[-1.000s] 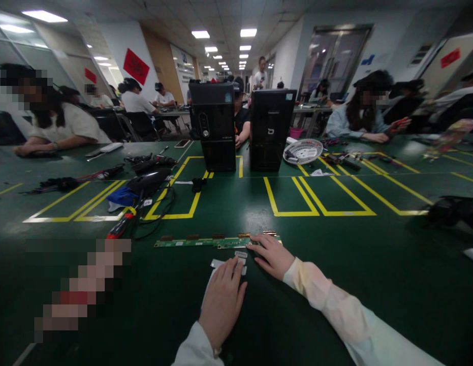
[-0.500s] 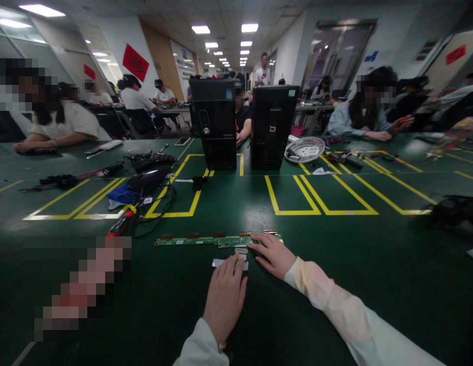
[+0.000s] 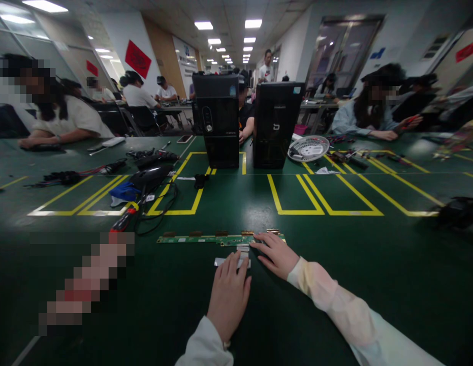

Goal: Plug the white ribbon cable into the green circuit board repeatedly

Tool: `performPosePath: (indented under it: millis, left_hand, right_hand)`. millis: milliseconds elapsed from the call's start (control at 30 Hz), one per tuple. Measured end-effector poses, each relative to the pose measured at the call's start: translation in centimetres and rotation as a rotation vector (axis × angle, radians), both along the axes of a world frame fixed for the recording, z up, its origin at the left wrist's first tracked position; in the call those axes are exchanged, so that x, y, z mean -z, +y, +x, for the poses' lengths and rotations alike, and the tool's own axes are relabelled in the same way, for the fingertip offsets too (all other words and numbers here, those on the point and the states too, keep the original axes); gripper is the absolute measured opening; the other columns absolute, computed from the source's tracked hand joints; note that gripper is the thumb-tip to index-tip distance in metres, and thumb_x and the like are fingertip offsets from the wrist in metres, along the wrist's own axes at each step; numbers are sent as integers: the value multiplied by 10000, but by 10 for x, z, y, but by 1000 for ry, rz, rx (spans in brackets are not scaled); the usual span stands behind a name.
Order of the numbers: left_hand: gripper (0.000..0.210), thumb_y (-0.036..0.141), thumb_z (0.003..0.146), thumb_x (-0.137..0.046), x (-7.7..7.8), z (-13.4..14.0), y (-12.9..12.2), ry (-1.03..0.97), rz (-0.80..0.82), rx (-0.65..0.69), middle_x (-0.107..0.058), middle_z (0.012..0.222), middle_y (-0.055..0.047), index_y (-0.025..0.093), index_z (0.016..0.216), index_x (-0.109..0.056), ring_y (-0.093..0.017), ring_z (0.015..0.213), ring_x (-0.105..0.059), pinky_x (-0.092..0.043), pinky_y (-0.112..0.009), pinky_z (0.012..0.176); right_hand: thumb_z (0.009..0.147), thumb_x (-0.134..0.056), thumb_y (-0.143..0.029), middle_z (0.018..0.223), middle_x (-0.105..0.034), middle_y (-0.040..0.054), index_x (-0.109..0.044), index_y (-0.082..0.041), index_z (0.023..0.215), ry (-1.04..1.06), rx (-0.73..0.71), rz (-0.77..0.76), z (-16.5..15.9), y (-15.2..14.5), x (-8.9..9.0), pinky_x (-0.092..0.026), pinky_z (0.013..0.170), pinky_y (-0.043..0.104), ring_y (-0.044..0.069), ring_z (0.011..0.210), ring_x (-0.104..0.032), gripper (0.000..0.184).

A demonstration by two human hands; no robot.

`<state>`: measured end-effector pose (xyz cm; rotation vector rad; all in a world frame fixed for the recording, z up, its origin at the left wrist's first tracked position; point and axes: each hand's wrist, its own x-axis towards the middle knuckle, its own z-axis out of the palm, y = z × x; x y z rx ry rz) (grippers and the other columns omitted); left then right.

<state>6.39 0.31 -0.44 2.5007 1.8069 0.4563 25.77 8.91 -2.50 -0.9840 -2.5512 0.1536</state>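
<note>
A long, narrow green circuit board [image 3: 200, 240] lies crosswise on the green table, with brown tabs along its far edge. My right hand [image 3: 278, 255] rests over the board's right part, fingers stretched out and fingertips on it or just above. Nearer to me, my left hand [image 3: 228, 292] lies palm down with its fingers extended over a flat whitish ribbon cable [image 3: 220, 262]. The cable runs toward the board's near edge, and the left fingertips hide part of it. Neither hand is wrapped round anything.
Two black computer towers [image 3: 221, 127] stand upright ahead. To the left lie a screwdriver-like red and black handle [image 3: 124, 218], a black corded tool [image 3: 150, 176] and a blue item [image 3: 124, 192]. A white basket [image 3: 308, 150] holds parts at right. Co-workers sit around the table.
The whole view has shifted slightly, so things appear a little further right. Both hands keep nearly the same pose at the board and the cable.
</note>
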Motion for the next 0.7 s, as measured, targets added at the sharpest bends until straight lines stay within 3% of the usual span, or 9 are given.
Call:
performPosePath:
  millis: [167, 700]
  left_hand:
    - [390, 228, 896, -458, 1, 2, 0, 7, 19, 14, -481, 1373, -122, 187, 1282, -492, -293, 1311, -390, -401, -497, 1021]
    - [408, 233, 900, -469, 7, -3, 7, -11, 8, 86, -488, 1359, -147, 148, 1299, -468, -274, 1265, -462, -427, -464, 1027]
  right_hand:
    - [894, -463, -238, 1333, -478, 125, -519, -190, 1266, -4, 6, -10, 0, 0, 0, -338, 1056, 505, 248, 1266, -390, 379]
    - [890, -472, -241, 1341, -472, 123, -516, -190, 1270, -15, 8, -22, 0, 0, 1, -318, 1068, 505, 254, 1269, -386, 386]
